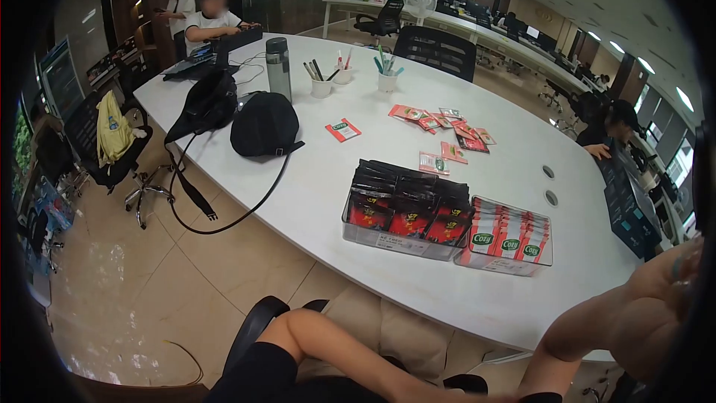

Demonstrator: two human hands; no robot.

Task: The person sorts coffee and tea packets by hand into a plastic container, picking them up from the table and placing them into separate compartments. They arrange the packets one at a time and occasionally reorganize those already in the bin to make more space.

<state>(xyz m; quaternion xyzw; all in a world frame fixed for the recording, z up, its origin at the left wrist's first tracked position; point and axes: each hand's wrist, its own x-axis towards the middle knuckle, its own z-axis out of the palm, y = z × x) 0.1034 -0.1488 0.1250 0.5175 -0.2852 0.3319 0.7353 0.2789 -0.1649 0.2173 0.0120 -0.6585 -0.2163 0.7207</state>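
Observation:
My left forearm reaches across the bottom of the view; only a strip of my left hand (481,395) shows at the lower edge, its fingers hidden. Raised close to the camera at the right edge is my right hand (682,280), cut off and dim, so its grip cannot be made out. On the white table (373,123) before me, a clear bin (399,245) holds black and red packets (406,222). Beside it, another clear bin (503,264) holds red and white Cozy packets (509,244). Several loose sachets (453,151) lie behind them.
A black cap (265,125), a black bag (205,108), a grey bottle (278,71) and cups of pens (321,88) stand on the table. Dark boxes (626,201) are at the right, by a person (615,123). Two people are at the back left. Chairs surround the table.

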